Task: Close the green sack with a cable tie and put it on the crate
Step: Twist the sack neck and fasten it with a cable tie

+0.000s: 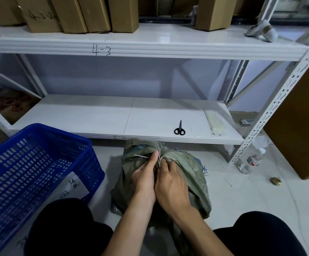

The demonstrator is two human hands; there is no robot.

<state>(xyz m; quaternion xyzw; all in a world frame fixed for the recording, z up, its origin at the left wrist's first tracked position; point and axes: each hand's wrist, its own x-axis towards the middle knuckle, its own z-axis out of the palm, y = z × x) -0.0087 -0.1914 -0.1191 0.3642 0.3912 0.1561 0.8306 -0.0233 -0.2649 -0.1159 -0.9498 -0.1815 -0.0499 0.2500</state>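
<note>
Likely stockroom: labelled metal shelving (150,50), cardboard boxes (94,13), plastic crate (39,163)

Lower shelf (94,115) before me: black scissors (179,128) near its front edge, right of centre; a pale packet (214,122) along its right end.
Upper shelf (150,36), marked "4-3" on its front edge: brown cardboard boxes (94,13) standing in a row.
Floor (242,191) to my right, beside the rack post (272,115): a clear plastic bottle (251,160).

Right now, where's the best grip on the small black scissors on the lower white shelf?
Take the black scissors by the handle loops, coming from the front edge of the white shelf: they lie flat and closed, loops nearest that edge, blades pointing away.
</note>
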